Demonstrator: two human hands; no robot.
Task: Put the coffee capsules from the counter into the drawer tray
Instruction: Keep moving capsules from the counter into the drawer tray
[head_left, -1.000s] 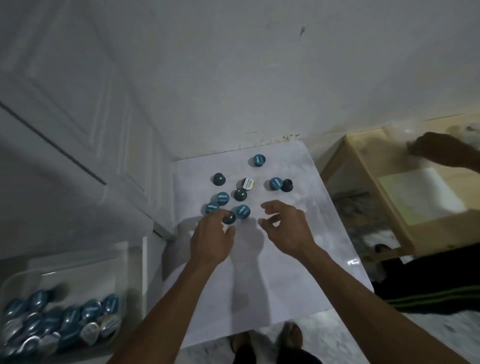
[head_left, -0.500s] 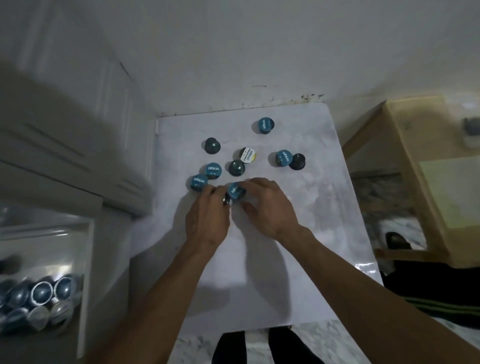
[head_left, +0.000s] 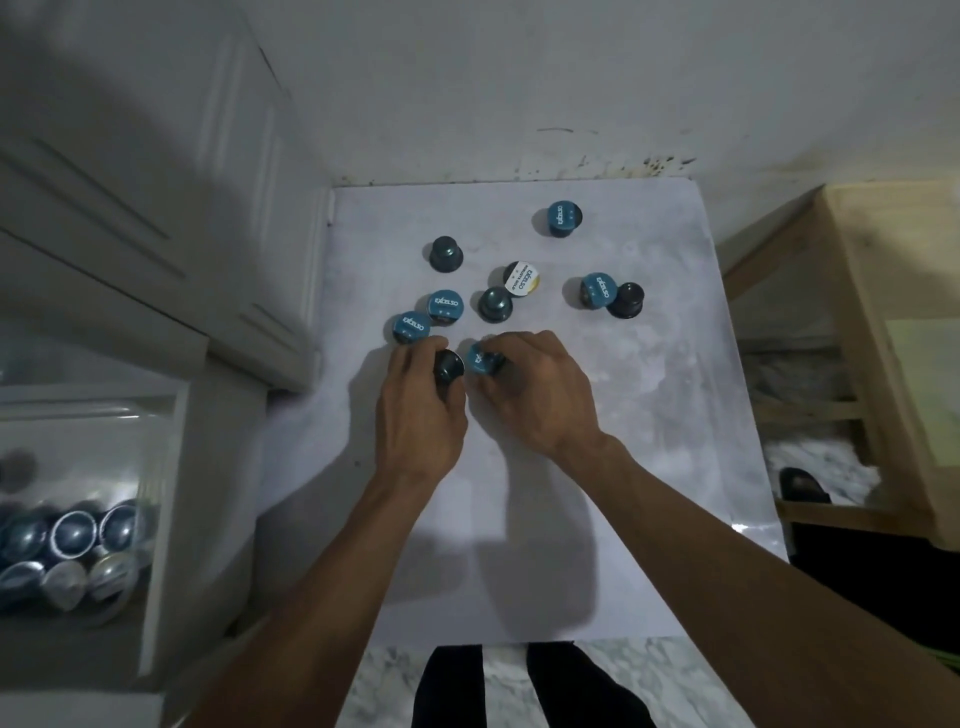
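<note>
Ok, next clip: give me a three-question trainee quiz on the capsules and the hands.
1. True or false: each hand grips a capsule.
2. How many capsules lie untouched on the counter?
3. Where is the drawer tray: A) person's left, B) person's right?

Key:
1. True: left hand holds a dark capsule, right hand a blue-lidded capsule.
2. Eight.
3. A.

Bare forearms, no sleeves; dark trousers (head_left: 524, 686); hands (head_left: 421, 410) without rings.
</note>
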